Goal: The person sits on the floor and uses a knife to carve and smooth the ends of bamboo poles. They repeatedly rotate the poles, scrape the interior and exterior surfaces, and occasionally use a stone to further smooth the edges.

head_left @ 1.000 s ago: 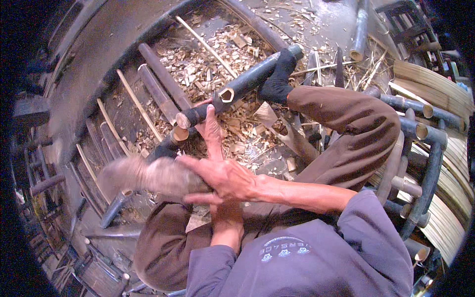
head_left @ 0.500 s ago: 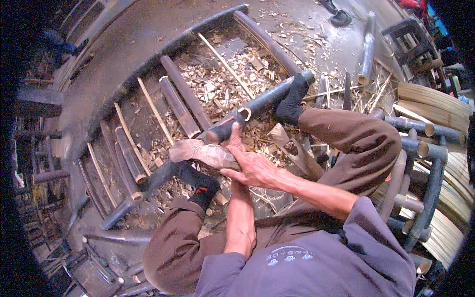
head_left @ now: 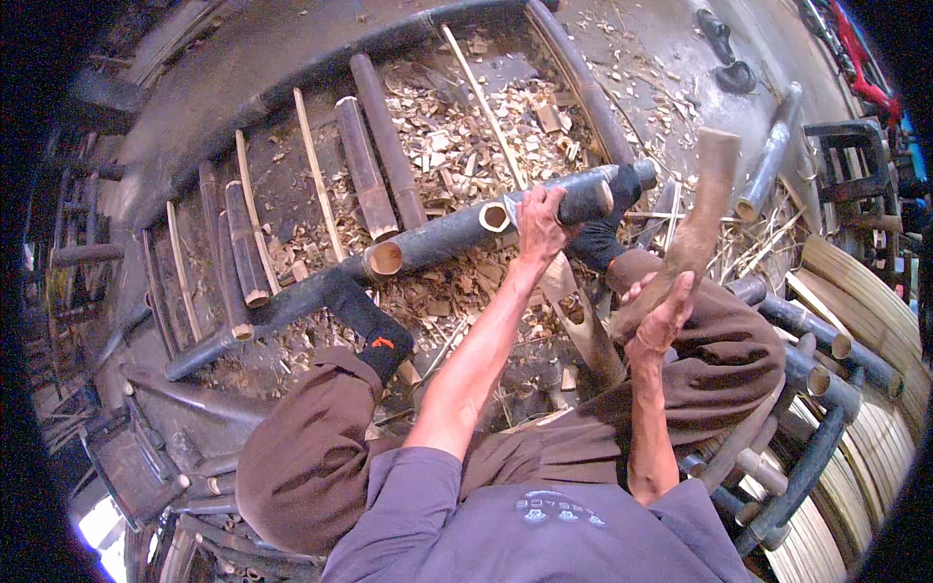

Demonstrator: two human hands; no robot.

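- Head view, centre: the left hand [head_left: 540, 222] is stretched forward, fingers curled down over a small pale metal blade [head_left: 512, 209] set against the long dark bamboo pole [head_left: 457, 231]; hand and pole are touching.
- The pole lies across the floor from lower left to upper right, resting over the person's black socked feet [head_left: 374, 330]. It is built of tubes fitted together (pale cut ends show at two joints).
- Right hand [head_left: 664, 316] is raised near the right knee, fist wrapped tight around the lower end of a thick brown wooden club [head_left: 692, 233]. The club stands tilted, its top pointing up and right, well above the pole and not touching it.
- Between the two hands: a flat pale wood stake [head_left: 583, 325] leans from the pole down toward the lap; whether it touches the pole I cannot tell.
- Person sits with knees apart, brown trousers [head_left: 311, 457], grey-purple shirt at the bottom edge.
- Floor beyond the pole: a bed of pale wood chips and shavings [head_left: 457, 126] covers the ground.
- Left of the chips: several short dark bamboo sections [head_left: 364, 165] lie side by side with thin pale bamboo slats [head_left: 316, 175] among them.
- Right edge: a stack of curved pale bamboo strips [head_left: 865, 291], dark bamboo tubes [head_left: 826, 340] just beside the right knee.
- Top right: a pair of dark sandals [head_left: 724, 49] on bare ground, well apart from the work.
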